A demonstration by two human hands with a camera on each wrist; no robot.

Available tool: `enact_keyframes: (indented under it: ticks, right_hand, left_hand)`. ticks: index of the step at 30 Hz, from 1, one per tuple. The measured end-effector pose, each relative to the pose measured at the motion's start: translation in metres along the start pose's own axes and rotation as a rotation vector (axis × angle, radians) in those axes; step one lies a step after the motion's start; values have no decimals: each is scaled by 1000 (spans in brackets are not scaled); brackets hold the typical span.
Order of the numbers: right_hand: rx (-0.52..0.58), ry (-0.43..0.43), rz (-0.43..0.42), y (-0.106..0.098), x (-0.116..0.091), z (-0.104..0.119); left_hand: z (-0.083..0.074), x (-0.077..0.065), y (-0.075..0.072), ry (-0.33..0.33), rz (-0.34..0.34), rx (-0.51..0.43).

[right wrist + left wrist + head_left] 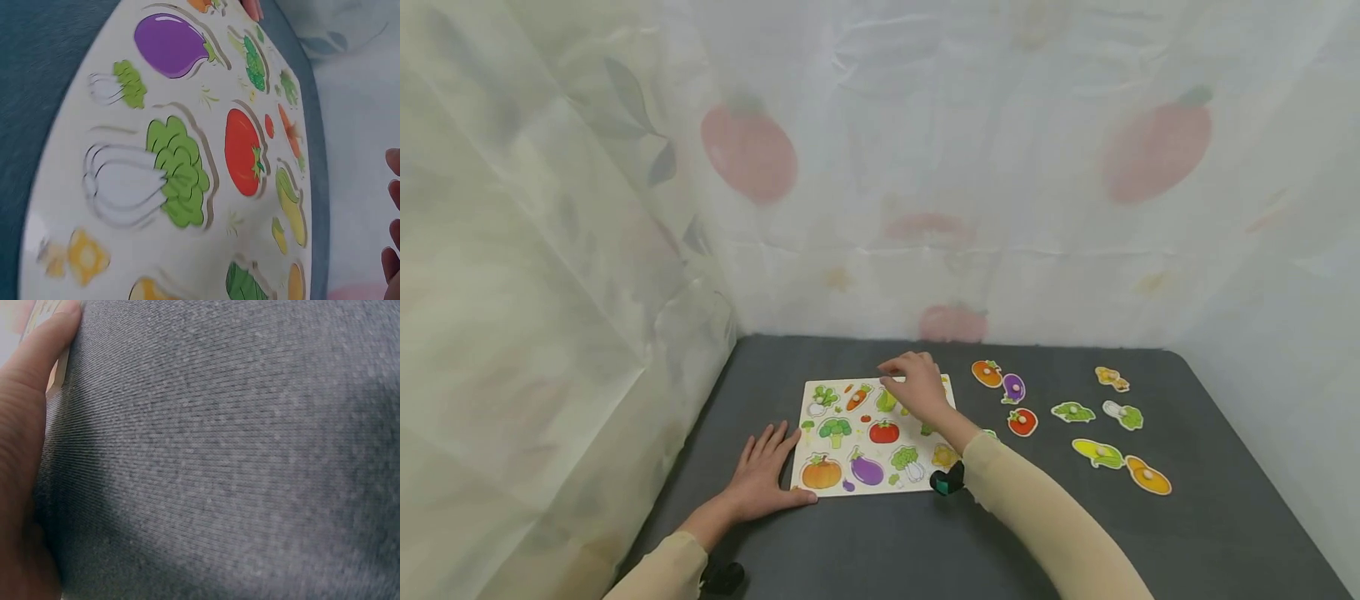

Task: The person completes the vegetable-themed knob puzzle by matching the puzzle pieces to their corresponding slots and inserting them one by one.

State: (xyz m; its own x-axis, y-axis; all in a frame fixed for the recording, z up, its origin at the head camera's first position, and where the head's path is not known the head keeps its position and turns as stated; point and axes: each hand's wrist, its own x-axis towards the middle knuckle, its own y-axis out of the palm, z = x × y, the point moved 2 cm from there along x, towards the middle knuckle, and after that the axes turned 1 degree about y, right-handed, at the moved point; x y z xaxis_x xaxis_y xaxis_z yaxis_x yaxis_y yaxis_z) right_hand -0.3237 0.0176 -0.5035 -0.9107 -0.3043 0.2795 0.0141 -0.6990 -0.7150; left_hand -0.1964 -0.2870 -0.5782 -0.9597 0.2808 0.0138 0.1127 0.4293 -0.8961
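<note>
A white vegetable puzzle board (850, 437) lies on the dark table. My left hand (760, 475) rests with spread fingers at its left edge, and the thumb (37, 350) lies along the board's near corner in the left wrist view. Over the board's far edge hovers my right hand (917, 383), its fingers loosely bent with nothing visible between them. Right fingertips (394, 234) show apart from the board in the right wrist view. A knobbed carrot piece (857, 398) sits in the board's upper row, near the printed tomato (883, 432).
Right of the board lie loose knobbed pieces: a pumpkin (987, 374), an eggplant (1012, 389), a tomato (1022, 422), a bok choy (1123, 415), a corn (1097, 452) and several others. My right forearm partly covers a green piece (991, 434). Pale curtains (955, 167) enclose the table.
</note>
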Motion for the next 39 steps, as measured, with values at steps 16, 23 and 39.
enact_keyframes:
  ticks: [16,23,39]
  right_hand:
    - [82,-97,-114,-88,-49,-30]
    - [28,-85,-105,-113,-75,-50]
    - [-63,-3,-102,-128,-121,-116]
  left_hand:
    - [6,1,-1,-46,69,36]
    - [3,1,-1,-39,64,44]
    - [2,2,-1,-37,53,52]
